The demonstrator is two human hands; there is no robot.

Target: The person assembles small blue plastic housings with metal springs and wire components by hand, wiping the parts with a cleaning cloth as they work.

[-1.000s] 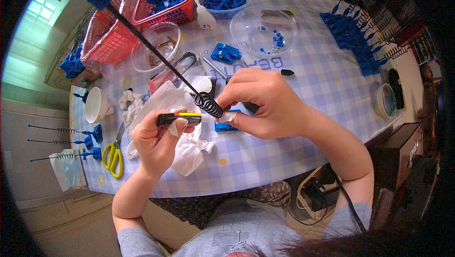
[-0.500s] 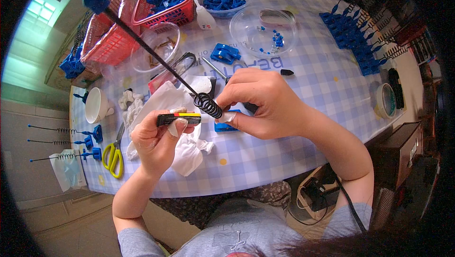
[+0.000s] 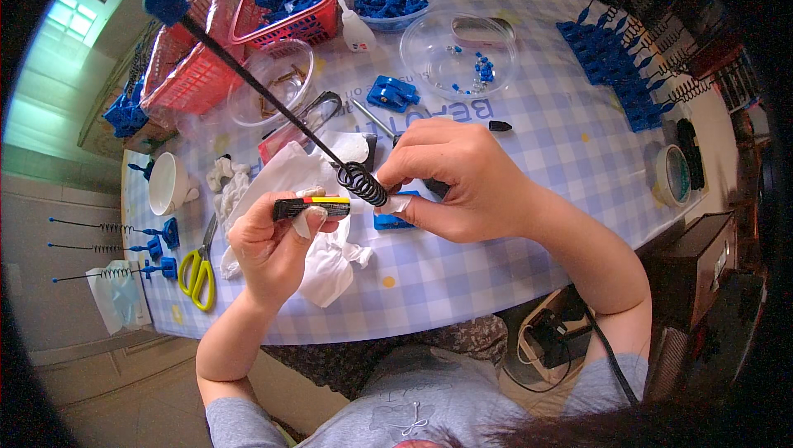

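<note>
Fingertips of the right hand (image 3: 471,180) hide the near end of the black coil spring (image 3: 363,184), so how that end finishes cannot be made out. A blue plastic piece (image 3: 388,221) lies under the same hand, mostly covered; its shape is unclear. The crumpled white cloth (image 3: 322,258) below the spring is partly hidden by the left hand (image 3: 273,246).

The spring is a tight black coil, tilted, continuing into a long thin black rod (image 3: 248,76) that runs up and away to the left and ends in a round blue cap (image 3: 165,0). It is held above the checked blue-and-white tablecloth (image 3: 512,283), not resting on it. The right hand pinches the coil between thumb and fingers. The left hand is closed around a small black tube with a yellow and red band (image 3: 310,206), just left of the spring, its tip pointing at the coil; whether tip and coil touch cannot be told.

Left of the spring, near the table edge: yellow-handled scissors (image 3: 198,270) and a white cup (image 3: 169,182) on its side. Beyond the spring: two red baskets (image 3: 198,68), one holding blue parts, and a clear round dish (image 3: 458,56) with a few small blue pieces. Far right of the spring: rows of blue parts (image 3: 615,68) and a roll of tape (image 3: 673,175). The picture's rim is dark and bent, and things there are hard to read
</note>
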